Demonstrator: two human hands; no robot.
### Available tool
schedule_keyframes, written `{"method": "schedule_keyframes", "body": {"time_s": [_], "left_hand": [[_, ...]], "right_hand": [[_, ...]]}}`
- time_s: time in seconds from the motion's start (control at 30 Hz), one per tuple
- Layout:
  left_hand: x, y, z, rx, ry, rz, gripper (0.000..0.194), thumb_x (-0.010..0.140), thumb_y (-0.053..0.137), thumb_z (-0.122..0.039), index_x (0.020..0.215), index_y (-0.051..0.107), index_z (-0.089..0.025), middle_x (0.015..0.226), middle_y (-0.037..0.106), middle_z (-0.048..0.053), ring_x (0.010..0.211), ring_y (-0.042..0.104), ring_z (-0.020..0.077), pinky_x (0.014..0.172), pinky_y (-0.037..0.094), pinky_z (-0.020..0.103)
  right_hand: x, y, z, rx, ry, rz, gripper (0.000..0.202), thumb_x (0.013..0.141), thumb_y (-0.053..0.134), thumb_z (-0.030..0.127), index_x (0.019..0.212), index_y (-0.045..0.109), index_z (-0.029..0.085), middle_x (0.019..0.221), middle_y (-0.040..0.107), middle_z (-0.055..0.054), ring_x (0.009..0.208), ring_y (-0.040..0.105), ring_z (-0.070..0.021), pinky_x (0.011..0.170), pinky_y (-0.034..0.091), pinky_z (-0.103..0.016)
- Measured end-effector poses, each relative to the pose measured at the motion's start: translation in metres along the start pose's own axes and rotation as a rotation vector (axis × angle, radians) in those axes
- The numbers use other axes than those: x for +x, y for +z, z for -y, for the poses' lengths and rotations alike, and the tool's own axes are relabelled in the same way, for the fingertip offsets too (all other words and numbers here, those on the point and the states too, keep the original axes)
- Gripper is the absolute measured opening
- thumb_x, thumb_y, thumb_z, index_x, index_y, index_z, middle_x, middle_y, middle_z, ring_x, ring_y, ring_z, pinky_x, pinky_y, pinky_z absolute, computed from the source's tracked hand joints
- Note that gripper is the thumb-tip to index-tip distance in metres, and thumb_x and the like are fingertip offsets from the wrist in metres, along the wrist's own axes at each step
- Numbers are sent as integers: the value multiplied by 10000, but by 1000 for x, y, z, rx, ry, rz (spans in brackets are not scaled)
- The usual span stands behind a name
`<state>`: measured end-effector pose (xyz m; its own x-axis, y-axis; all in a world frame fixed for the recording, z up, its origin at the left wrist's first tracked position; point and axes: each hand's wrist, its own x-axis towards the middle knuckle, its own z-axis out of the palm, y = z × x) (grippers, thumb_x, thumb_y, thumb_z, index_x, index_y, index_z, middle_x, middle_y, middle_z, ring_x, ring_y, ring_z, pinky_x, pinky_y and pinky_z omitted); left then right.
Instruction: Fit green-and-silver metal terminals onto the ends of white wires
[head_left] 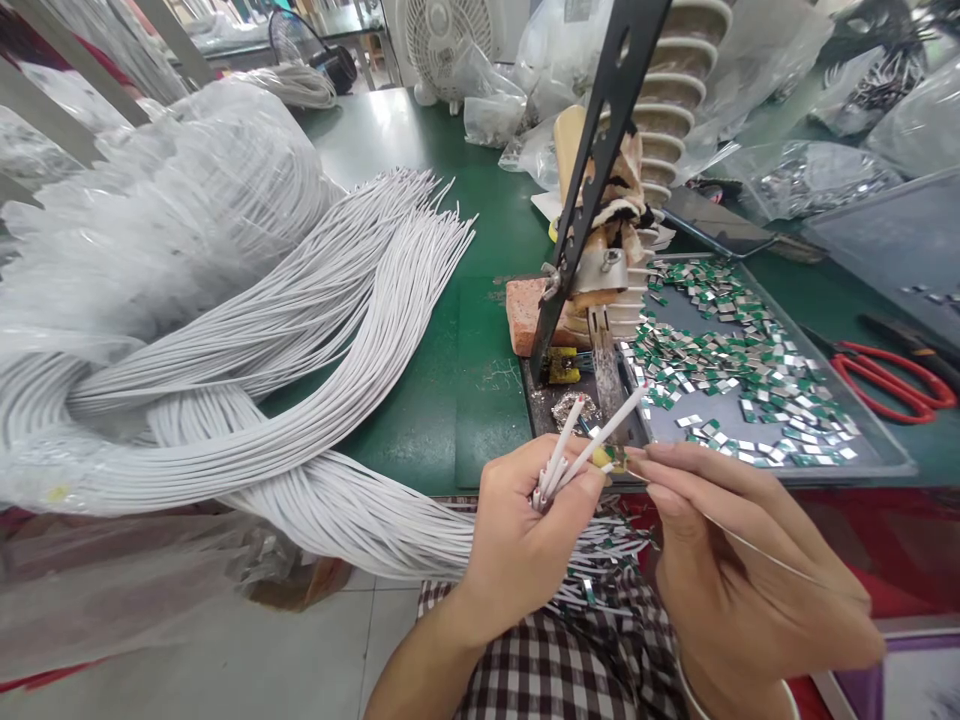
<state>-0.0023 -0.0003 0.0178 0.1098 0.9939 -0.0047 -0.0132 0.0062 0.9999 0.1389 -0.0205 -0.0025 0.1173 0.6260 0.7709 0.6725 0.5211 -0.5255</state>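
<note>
My left hand point(525, 540) is closed around several white cables point(607, 425), their cut ends pointing up and away. My right hand point(757, 560) pinches a thin solder wire point(757, 550), which trails back across the fingers. Between the two hands' fingertips sits a small green circuit board point(613, 458); which fingers bear it I cannot tell. Just beyond them, a soldering iron point(600, 325) hangs from a black perforated bracket point(592, 150). More white cables with little green boards on their ends point(589, 590) lie over my lap, below the hands.
A grey tray point(889, 462) of loose circuit boards stands right of the iron, with red-handled pliers point(892, 380) beside it. A brick point(525, 312) and a ribbed hose point(686, 80) flank the iron. Large white cable bundles point(360, 370) cover the left side. A fan point(446, 45) stands behind.
</note>
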Motion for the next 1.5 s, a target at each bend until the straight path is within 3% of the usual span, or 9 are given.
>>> {"method": "schedule_keyframes", "body": {"time_s": [0.2, 0.33, 0.53, 0.67, 0.83, 1.0, 1.07, 1.3, 1.5], "left_hand": [[-3, -1, 6, 3, 2, 28, 162, 860, 599, -152, 714, 663, -181, 713, 670, 19, 736, 611, 167, 638, 456, 229], [-4, 0, 8, 38, 19, 32, 161, 855, 603, -148, 709, 666, -174, 724, 690, 24, 696, 608, 156, 618, 452, 227], [-10, -3, 11, 74, 81, 129, 172, 880, 597, -107, 754, 696, -169, 772, 731, 26, 704, 640, 148, 671, 485, 230], [-18, -10, 25, -49, 38, 166, 247, 998, 582, -241, 833, 750, -167, 944, 790, 65, 694, 703, 144, 735, 558, 264], [-28, -19, 43, -140, 144, -35, 271, 1047, 542, -331, 977, 768, -196, 974, 796, 73, 801, 727, 169, 739, 562, 263], [-31, -16, 42, 131, 184, 361, 368, 1053, 516, -376, 841, 738, -173, 843, 744, 64, 741, 648, 161, 705, 477, 252], [-30, -12, 38, 138, 184, 392, 411, 1060, 483, -407, 822, 722, -171, 843, 727, 63, 752, 632, 159, 710, 459, 249], [-22, -5, 27, 3, 234, 151, 347, 1000, 595, -464, 902, 755, -172, 788, 711, 46, 698, 593, 154, 671, 444, 259], [-19, -6, 25, 80, 227, 87, 279, 982, 656, -377, 807, 736, -174, 679, 593, 1, 651, 537, 137, 632, 418, 246]], "right_hand": [[-9, -6, 1, 104, 86, 24, 440, 849, 665, -7, 1174, 741, 279, 977, 784, 6, 884, 752, -190, 799, 626, -357], [-10, -6, -1, 88, 262, 75, 424, 936, 585, 54, 1245, 710, 317, 905, 772, 32, 803, 743, -117, 766, 617, -254], [-14, -3, 2, 219, 463, 40, 282, 882, 723, 124, 1076, 746, 328, 912, 778, 78, 762, 726, -56, 733, 588, -123], [-19, -6, 5, 273, 585, 14, 222, 859, 751, 131, 996, 748, 305, 871, 771, 75, 738, 722, -63, 730, 587, -127], [-11, -20, 1, 281, 490, 106, 185, 860, 711, 96, 899, 704, 276, 814, 706, 43, 751, 667, -100, 689, 553, -198], [3, -40, 4, 285, 289, 294, 299, 839, 721, 130, 1089, 719, 293, 855, 692, -1, 784, 651, -176, 674, 544, -309], [5, -42, 7, 271, 259, 322, 337, 828, 707, 58, 1066, 727, 295, 832, 701, 7, 729, 655, -161, 607, 528, -290], [-6, -23, 14, 308, 308, 313, 287, 840, 726, 49, 1026, 742, 266, 800, 731, 9, 710, 664, -132, 616, 537, -260], [-7, -24, 10, 301, 330, 336, 265, 868, 695, 79, 995, 765, 300, 757, 736, 20, 678, 670, -141, 591, 531, -264]]}}
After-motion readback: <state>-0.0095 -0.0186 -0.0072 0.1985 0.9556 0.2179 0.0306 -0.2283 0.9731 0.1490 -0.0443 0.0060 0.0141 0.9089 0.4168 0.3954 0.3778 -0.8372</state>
